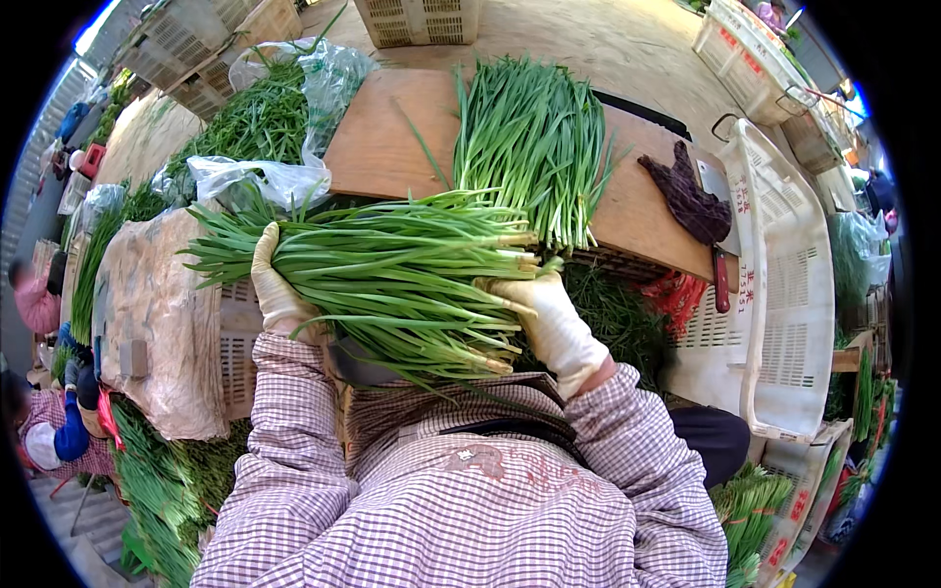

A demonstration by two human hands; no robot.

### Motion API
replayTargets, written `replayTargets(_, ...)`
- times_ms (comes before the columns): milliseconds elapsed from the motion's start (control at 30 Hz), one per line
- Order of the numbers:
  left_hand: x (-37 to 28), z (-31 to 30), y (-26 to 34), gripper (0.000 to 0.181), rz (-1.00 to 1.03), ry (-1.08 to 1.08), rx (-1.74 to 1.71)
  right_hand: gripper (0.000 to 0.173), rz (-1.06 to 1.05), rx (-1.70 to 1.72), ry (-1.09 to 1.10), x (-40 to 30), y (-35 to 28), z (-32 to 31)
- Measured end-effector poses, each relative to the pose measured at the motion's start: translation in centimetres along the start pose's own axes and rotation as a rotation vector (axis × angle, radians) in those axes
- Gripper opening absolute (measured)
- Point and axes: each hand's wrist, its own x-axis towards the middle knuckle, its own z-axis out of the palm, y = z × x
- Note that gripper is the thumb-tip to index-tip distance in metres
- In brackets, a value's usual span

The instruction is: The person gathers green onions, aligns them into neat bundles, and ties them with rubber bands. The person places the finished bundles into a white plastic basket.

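A thick bunch of green Chinese chives (397, 272) lies sideways across both my gloved hands, leaves to the left and pale cut ends to the right. My left hand (276, 283) cups the leafy side, its thumb up along the edge. At the cut ends, my right hand (548, 320) supports the stems from the right and below; its fingers are partly hidden. Just beyond, a second pile of chives (529, 147) rests on a wooden board (647, 184). On the board's right lie a dark crumpled cloth (691, 191) and a knife with a red handle (721, 283).
White plastic crates (790, 294) stand at the right. Loose greens in a plastic bag (331, 95) lie at the upper left. A paper-covered crate (162, 309) is at my left, with a small block (133, 359) on it. Co-workers (55, 434) sit at the far left.
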Motion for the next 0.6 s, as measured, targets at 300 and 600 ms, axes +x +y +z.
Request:
replayTargets(300, 0.6, -0.3, -0.4, 0.038, -0.020, 0.064, 0.023, 0.035, 0.232, 0.185, -0.149, -1.5, -1.3, -1.2)
replayTargets(600, 0.9, -0.8, -0.6, 0.039, -0.107, 0.119, 0.035, 0.029, -0.068, 0.496, -0.472, -5.7, -4.3, -5.6)
